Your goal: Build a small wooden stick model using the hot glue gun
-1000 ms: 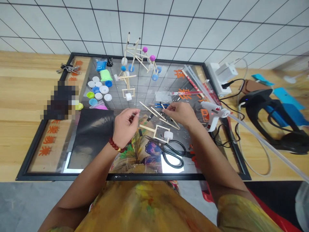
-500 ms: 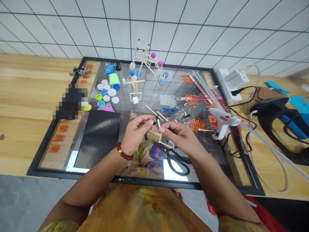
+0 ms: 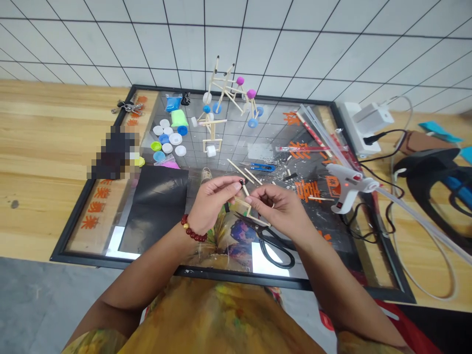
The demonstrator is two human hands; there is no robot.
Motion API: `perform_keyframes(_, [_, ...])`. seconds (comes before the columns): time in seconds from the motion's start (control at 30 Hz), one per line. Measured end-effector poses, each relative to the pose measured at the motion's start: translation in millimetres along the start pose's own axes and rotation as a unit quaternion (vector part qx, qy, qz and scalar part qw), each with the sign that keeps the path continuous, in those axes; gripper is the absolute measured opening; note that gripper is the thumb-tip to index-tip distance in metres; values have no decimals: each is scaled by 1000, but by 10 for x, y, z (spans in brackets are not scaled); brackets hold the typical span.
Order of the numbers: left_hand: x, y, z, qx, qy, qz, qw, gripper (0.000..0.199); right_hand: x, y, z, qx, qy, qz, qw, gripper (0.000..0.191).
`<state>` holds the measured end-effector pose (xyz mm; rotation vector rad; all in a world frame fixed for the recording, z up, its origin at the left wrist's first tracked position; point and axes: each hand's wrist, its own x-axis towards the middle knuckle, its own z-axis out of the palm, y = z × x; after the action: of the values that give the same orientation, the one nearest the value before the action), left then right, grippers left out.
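Your two hands have come together since a second ago, left hand [image 3: 211, 204] and right hand [image 3: 282, 209] both pinched narrow near the black scissors [image 3: 259, 228]; between their fingertips you hold a short pale stick [image 3: 245, 190], its black end [image 3: 242, 182] at your left thumb.

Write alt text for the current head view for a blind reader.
A person's right hand holds a short pale stick while the left hand pinches its black end above a glossy tabletop. Black-handled scissors lie nearer the body, with a black sheet at left and a white glue gun at right. Behind, by a tiled wall, stands a stick structure with pink balls.
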<state>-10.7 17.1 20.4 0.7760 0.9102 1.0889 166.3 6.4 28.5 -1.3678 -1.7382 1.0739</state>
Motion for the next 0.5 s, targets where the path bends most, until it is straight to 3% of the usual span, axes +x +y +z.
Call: perform_keyframes(0.5, [-2,-23,6,7,6,5,1000,21,-24,3,-15,-42,21,-16,999,26])
